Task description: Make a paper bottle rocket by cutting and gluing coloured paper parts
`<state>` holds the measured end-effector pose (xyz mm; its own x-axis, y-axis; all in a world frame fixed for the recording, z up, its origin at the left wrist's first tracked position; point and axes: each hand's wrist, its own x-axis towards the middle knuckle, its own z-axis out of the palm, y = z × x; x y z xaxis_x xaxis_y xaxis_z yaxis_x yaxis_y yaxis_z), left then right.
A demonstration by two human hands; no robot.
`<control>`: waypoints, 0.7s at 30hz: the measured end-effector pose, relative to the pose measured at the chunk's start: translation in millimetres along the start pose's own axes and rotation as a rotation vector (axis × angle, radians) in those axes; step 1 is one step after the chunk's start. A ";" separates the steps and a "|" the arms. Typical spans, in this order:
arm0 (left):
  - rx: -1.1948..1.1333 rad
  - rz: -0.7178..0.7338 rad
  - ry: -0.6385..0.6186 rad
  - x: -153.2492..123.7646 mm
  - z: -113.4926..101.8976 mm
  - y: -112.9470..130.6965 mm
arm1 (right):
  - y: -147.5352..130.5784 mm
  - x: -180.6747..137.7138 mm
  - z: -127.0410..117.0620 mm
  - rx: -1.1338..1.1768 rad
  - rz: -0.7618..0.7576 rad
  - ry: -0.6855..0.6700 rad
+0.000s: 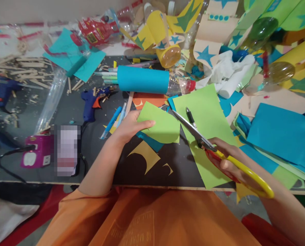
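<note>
Over the bench (187, 172), the left hand (130, 126) pinched a light-green paper piece (162, 124), its lower edge rounded — the cutting looked part-done, a corner remaining. Beside it, the right hand (231, 147) gripped yellow-and-red-handled scissors (220, 154).

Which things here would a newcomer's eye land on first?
Probably the yellow-and-red-handled scissors in the right hand, right of centre, then the small green sheet held in the left hand, near the centre. Beyond it, the blue-wrapped bottle lies on its side, red cap to the right.
</note>
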<state>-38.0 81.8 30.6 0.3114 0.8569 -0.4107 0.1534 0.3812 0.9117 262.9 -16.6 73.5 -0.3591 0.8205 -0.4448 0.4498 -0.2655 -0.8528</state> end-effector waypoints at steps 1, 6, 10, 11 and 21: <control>-0.004 0.003 0.001 0.6 0.5 -0.4 | 1.3 0.7 -1.2 -0.074 -0.018 0.050; -0.014 0.055 -0.014 3.4 6.4 -2.6 | 5.5 8.0 -12.7 -0.561 -0.028 0.379; -0.004 0.068 -0.040 2.8 11.8 -2.6 | 16.8 15.7 -23.4 -0.821 -0.090 0.521; 0.007 0.075 -0.050 2.2 12.8 -2.3 | 21.0 17.6 -25.7 -0.840 -0.099 0.536; 0.078 0.182 -0.003 0.7 18.0 5.9 | 26.1 20.1 -42.2 -0.975 -0.128 0.616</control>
<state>-20.0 78.4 35.4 0.3437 0.9081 -0.2392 0.1661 0.1919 0.9673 302.0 14.4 53.9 -0.1098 0.9917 0.0666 0.9744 0.1206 -0.1899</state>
